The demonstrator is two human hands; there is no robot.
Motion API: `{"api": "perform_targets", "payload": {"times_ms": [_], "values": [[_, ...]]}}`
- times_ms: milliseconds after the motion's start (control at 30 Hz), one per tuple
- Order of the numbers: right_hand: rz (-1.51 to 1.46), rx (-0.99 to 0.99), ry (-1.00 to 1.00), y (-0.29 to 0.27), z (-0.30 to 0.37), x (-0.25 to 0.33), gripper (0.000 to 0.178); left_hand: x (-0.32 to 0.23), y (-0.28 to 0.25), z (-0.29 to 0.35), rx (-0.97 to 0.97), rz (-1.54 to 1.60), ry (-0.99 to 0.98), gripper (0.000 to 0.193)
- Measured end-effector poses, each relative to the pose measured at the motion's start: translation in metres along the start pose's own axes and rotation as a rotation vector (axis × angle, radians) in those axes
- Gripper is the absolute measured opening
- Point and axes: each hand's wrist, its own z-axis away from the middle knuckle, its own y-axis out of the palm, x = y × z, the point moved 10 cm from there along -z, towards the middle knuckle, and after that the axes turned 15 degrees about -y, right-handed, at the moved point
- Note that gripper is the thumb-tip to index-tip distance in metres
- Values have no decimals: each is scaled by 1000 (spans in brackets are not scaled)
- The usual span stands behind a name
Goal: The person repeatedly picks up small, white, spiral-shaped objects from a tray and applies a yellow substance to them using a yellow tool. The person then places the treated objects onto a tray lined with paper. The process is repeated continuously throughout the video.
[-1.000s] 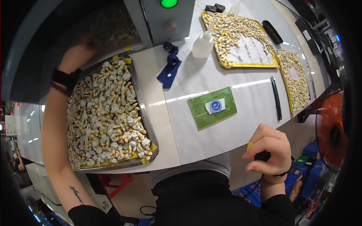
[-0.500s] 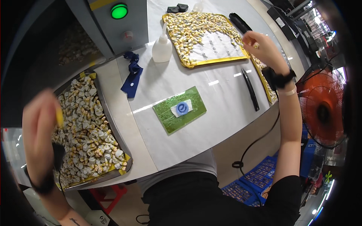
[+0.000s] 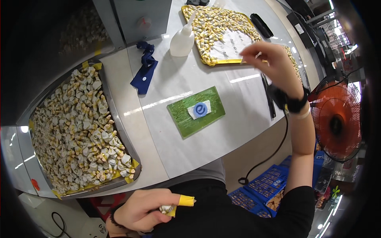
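Note:
My left hand (image 3: pixel 149 210) is low in the picture, close to my body. Yellow tape wraps its forefinger tip, and its curled fingers hold a small whitish piece (image 3: pixel 166 208). My right hand (image 3: pixel 274 65) is over the near right corner of a yellow-edged tray (image 3: pixel 230 61). Its fingertips are pinched together; anything between them is too small to make out. Rows of white-and-yellow pieces (image 3: pixel 210 27) cover much of that tray around bare white lining. On the table between the hands lies a green slab (image 3: pixel 184 123) bearing a blue round cap (image 3: pixel 201 109) on a white patch.
At left is a large tray (image 3: pixel 137 168) heaped with whitish pieces (image 3: pixel 79 131). A white squeeze bottle (image 3: pixel 182 41), a dark blue cloth strip (image 3: pixel 145 75) and a black pen-like tool (image 3: pixel 271 103) lie about the table. An orange fan (image 3: pixel 336 123) and blue crates (image 3: pixel 270 184) stand right.
My left hand has moved from over the left tray down and right, in front of my body. My right hand has shifted left and slightly down. The head view has tilted a little.

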Motion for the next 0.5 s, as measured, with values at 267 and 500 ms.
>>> {"api": "perform_targets", "payload": {"times_ms": [267, 500], "values": [[-106, 136, -237, 67, 13, 87, 11, 9, -4, -18, 33, 188, 254, 50], [60, 166, -308, 80, 14, 91, 15, 11, -12, -24, -131, 450, 186, 40]]}}
